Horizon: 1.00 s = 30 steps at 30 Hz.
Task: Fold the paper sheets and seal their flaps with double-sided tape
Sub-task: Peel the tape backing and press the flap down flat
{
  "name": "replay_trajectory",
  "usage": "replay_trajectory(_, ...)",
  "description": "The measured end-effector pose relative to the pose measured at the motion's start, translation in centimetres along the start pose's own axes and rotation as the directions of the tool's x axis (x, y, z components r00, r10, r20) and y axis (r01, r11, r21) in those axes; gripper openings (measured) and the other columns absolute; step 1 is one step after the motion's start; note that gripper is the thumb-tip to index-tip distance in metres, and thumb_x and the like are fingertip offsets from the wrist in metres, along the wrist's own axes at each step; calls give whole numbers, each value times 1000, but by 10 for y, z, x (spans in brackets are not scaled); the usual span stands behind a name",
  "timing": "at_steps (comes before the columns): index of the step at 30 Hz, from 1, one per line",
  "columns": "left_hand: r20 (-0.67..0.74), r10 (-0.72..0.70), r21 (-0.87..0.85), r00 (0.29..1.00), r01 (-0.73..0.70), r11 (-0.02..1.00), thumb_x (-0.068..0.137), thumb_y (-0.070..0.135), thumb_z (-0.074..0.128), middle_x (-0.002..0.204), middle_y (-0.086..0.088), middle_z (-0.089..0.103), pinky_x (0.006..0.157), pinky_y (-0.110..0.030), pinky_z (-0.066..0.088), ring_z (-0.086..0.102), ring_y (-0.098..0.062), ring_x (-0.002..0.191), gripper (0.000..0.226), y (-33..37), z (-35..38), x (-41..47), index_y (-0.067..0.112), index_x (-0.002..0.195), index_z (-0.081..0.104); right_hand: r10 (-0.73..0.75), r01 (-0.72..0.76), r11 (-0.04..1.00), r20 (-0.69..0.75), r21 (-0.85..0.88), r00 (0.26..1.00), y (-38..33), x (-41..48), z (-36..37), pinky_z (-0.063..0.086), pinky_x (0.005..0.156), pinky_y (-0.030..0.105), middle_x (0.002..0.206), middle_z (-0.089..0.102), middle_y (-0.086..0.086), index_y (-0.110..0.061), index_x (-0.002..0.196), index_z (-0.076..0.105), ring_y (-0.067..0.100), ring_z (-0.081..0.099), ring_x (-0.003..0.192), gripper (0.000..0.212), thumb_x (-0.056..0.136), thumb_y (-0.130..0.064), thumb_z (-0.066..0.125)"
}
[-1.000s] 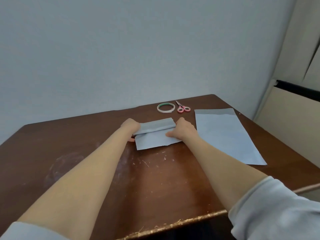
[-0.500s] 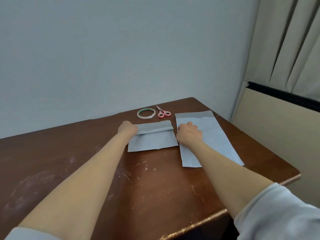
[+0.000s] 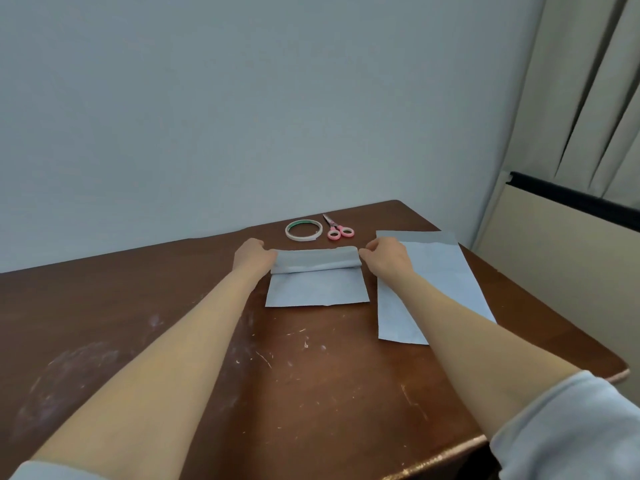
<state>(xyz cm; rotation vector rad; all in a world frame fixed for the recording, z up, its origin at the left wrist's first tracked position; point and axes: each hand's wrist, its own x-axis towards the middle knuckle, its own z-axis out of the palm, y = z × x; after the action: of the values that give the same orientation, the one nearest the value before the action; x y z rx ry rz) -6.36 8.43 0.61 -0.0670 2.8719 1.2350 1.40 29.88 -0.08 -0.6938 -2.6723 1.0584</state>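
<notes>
Brown worktop (image 3: 173,323), scuffed, pale scratch marks.

Flat sheet (image 3: 436,289), pale blue, long, lies on the right side with its far end turned over in a narrow grey band. The right forearm crosses over it.

Folded sheet (image 3: 317,291) at centre, just beside the flat one, its far flap curled over toward the person and not pressed flat.

Left hand (image 3: 254,256): fingers curled on the flap's left end.

Right hand (image 3: 386,258): fingertips closed at the flap's right end, apparently pinching it; contact is small in view.

Tape roll (image 3: 303,230) behind the folded sheet, lying flat.

Pink-handled scissors (image 3: 337,230) just right of the tape, closed.
</notes>
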Motion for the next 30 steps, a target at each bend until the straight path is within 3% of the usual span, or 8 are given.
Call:
replay_trajectory(3, 53, -38, -98, 998, 43, 994, 93, 15, 54, 138, -14, 49, 90, -37, 53, 56, -28, 115, 53, -8, -5, 2, 5, 142, 38, 79, -84, 994, 82, 70, 994, -6, 6, 7, 42, 60, 27, 76, 61, 9, -6, 78, 59, 23, 53, 71, 15, 86, -18, 53)
replay_trajectory(7, 183, -91, -197, 979, 128, 972, 93, 10, 53, 133, -19, 52, 86, -36, 54, 62, -28, 110, 57, -12, -4, 0, 2, 145, 31, 103, -116, 987, 119, 112, 988, -14, 9, 17, 46, 64, 30, 72, 55, 7, -7, 75, 56, 22, 52, 68, 11, 82, -16, 58)
replay_trajectory(11, 173, -108, -219, 979, 145, 965, 93, 9, 53, 136, -17, 49, 78, -34, 55, 62, -30, 108, 54, -15, -6, 5, 1, 143, 35, 66, -86, 983, 127, 162, 990, -22, 14, 26, 36, 58, 29, 58, 40, 2, -13, 57, 42, 18, 39, 55, 30, 82, -10, 58)
replay_trajectory(16, 82, -95, -202, 992, 109, 973, 90, 13, 58, 126, -11, 59, 76, -30, 54, 58, -24, 112, 35, -19, -9, 16, 6, 124, 59, 167, -190, 953, 115, 236, 979, -24, 22, 24, 33, 49, 26, 65, 43, 4, -10, 67, 45, 16, 40, 56, 26, 89, -18, 58)
replay_trajectory(21, 78, -140, -248, 987, 155, 956, 88, 11, 59, 119, -9, 62, 65, -26, 51, 59, -23, 108, 15, -18, -7, 24, 12, 102, 65, 197, -230, 941, 150, 247, 969, -24, 33, 22, 41, 65, 29, 75, 46, 6, -6, 95, 48, 15, 43, 62, 17, 90, -17, 60)
replay_trajectory(30, 105, -165, -356, 981, 192, 914, 84, 4, 63, 84, -8, 55, 47, -23, 32, 43, -15, 65, 26, -13, -5, 30, 6, 110, 64, 241, -297, 888, 195, 350, 951, -26, 42, 20, 42, 68, 29, 78, 46, 7, -7, 101, 49, 16, 42, 67, 21, 86, -12, 63)
